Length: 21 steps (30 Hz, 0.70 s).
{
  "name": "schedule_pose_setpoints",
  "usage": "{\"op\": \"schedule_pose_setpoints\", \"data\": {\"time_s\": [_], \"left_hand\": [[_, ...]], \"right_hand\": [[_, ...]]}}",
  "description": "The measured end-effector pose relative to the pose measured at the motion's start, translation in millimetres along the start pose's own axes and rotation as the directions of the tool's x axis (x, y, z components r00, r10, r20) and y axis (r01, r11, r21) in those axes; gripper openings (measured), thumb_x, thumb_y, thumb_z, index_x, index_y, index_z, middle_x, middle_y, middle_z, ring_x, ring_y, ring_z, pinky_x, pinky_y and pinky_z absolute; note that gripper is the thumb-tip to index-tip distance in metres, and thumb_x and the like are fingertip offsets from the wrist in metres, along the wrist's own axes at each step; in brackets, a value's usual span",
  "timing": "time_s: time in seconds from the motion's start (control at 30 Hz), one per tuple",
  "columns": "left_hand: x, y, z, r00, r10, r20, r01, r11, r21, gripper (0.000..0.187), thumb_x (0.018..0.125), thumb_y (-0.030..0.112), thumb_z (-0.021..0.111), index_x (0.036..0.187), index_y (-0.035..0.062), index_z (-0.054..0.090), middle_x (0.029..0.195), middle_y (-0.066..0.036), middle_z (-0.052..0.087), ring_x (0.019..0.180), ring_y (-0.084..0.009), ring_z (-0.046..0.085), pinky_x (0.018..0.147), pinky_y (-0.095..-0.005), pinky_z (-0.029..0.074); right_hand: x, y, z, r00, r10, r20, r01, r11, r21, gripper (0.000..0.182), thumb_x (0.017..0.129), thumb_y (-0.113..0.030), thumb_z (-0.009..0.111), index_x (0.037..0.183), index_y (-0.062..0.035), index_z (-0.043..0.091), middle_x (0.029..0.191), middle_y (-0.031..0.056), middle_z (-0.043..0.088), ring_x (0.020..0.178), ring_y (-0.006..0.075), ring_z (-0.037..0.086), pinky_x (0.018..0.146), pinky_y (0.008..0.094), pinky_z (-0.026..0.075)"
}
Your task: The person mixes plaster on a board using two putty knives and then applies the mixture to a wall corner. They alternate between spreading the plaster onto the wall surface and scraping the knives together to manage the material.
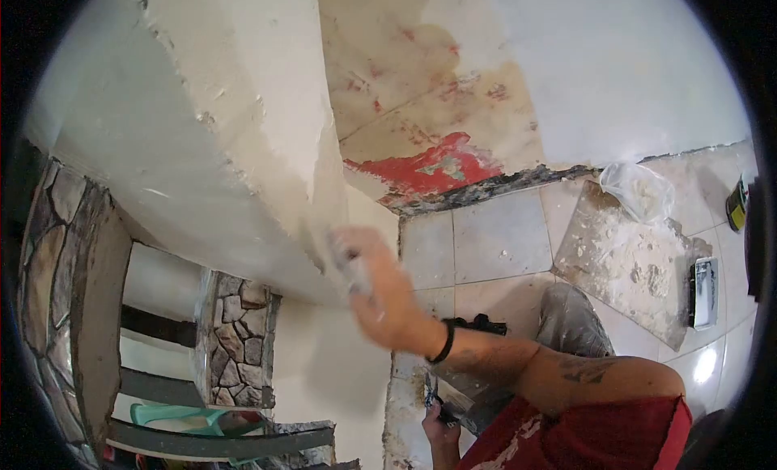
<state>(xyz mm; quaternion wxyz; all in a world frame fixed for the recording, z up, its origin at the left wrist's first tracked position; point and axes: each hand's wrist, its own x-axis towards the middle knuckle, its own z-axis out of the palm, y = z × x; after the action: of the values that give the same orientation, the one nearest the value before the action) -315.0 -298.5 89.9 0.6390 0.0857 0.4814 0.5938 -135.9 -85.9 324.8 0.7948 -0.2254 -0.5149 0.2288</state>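
My right hand point(379, 296) is raised against the plastered wall corner, its fingers closed round a flat greyish putty knife point(350, 267), blurred by motion. Fresh cream putty point(283, 138) coats the wall strip beside and above it. Lower down, in front of the red shirt, my left hand point(441, 427) grips another putty knife point(455, 400), partly hidden by the fingers and arm. On the adjoining wall, a bare beige patch point(437, 73) with red paint point(437, 169) reaches down to a rough dark edge by the floor.
Right of my knee point(571, 320) lies a putty-smeared board point(623, 259) on the tiled floor. A plastic bag point(639, 191) of white material, a tray point(704, 293) and a dark can point(736, 207) stand around it. Stone-faced shelving point(239, 336) with a green item point(178, 419) is at lower left.
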Motion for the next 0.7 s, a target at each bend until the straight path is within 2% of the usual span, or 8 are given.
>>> {"op": "schedule_pose_setpoints", "data": {"time_s": [0.07,0.13,0.2,0.3,0.4,0.53,0.67,0.7], "left_hand": [[-3,6,12,1.000,0.029,-0.011,-0.030,1.000,-0.009,0.033,0.082,0.015,0.052,0.111,-0.0004,0.050,0.102,-0.013,0.059,0.094,-0.0288,0.056,0.083,-0.0425,0.044],[-11,8,30,0.998,0.058,-0.035,-0.058,0.998,-0.020,0.022,0.087,0.017,0.053,0.101,0.0002,0.054,0.087,-0.010,0.060,0.079,-0.0248,0.060,0.070,-0.0378,0.049],[-8,3,20,0.998,0.054,-0.030,-0.055,0.998,-0.043,0.025,0.088,0.019,0.051,0.103,-0.0007,0.053,0.091,-0.011,0.060,0.081,-0.0261,0.060,0.072,-0.0391,0.049],[-2,-4,4,0.999,-0.005,-0.052,0.001,0.997,-0.076,0.029,0.086,0.016,0.050,0.111,0.0007,0.052,0.102,-0.012,0.059,0.093,-0.0291,0.057,0.082,-0.0431,0.045],[4,-11,1,1.000,0.005,-0.017,-0.006,0.997,-0.078,0.030,0.085,0.015,0.051,0.111,0.0009,0.053,0.105,-0.012,0.059,0.099,-0.0305,0.056,0.087,-0.0471,0.043],[8,-2,30,0.998,-0.040,-0.043,0.040,0.999,0.003,0.028,0.085,0.015,0.051,0.108,0.0002,0.055,0.103,-0.012,0.060,0.100,-0.0306,0.056,0.087,-0.0480,0.043],[11,16,92,0.992,-0.060,-0.109,0.065,0.997,0.051,0.022,0.087,0.014,0.046,0.099,-0.0021,0.054,0.090,-0.012,0.060,0.083,-0.0263,0.060,0.075,-0.0399,0.049],[27,12,83,0.992,0.068,-0.104,-0.061,0.995,0.074,0.022,0.087,0.014,0.046,0.099,-0.0024,0.055,0.090,-0.012,0.061,0.083,-0.0263,0.060,0.076,-0.0400,0.050]], "right_hand": [[19,26,-11,0.980,0.117,-0.163,-0.121,0.992,-0.017,0.052,0.067,0.002,0.045,0.119,-0.0025,0.041,0.112,0.0211,0.047,0.104,0.0389,0.047,0.090,0.0412,0.040],[57,67,-13,0.957,0.026,-0.288,-0.053,0.995,-0.088,0.048,0.071,-0.001,0.045,0.118,-0.0039,0.041,0.112,0.0210,0.048,0.102,0.0381,0.049,0.088,0.0417,0.041],[88,89,-8,0.927,0.239,-0.289,-0.267,0.962,-0.061,0.051,0.067,0.001,0.043,0.118,-0.0032,0.043,0.113,0.0185,0.048,0.107,0.0324,0.049,0.096,0.0345,0.035],[106,107,6,0.950,0.092,-0.297,-0.150,0.972,-0.179,0.052,0.067,0.001,0.046,0.118,-0.0049,0.042,0.110,0.0190,0.049,0.103,0.0340,0.051,0.092,0.0382,0.038],[94,70,9,0.967,0.127,-0.223,-0.172,0.965,-0.196,0.052,0.066,0.002,0.047,0.117,-0.0044,0.041,0.105,0.0196,0.048,0.098,0.0356,0.050,0.085,0.0413,0.040],[39,22,15,0.997,0.063,-0.046,-0.075,0.945,-0.318,0.059,0.068,-0.001,0.052,0.125,-0.0037,0.034,0.120,0.0226,0.038,0.112,0.0416,0.038,0.089,0.0463,0.038],[3,14,-31,0.968,0.008,0.250,-0.028,0.997,0.075,0.062,0.073,-0.010,0.056,0.130,-0.0023,0.033,0.127,0.0175,0.039,0.117,0.0326,0.041,0.097,0.0402,0.034],[-11,25,-46,0.963,-0.023,0.270,-0.033,0.979,0.200,0.062,0.074,-0.011,0.056,0.130,-0.0020,0.033,0.128,0.0159,0.040,0.118,0.0300,0.041,0.098,0.0386,0.033]]}}
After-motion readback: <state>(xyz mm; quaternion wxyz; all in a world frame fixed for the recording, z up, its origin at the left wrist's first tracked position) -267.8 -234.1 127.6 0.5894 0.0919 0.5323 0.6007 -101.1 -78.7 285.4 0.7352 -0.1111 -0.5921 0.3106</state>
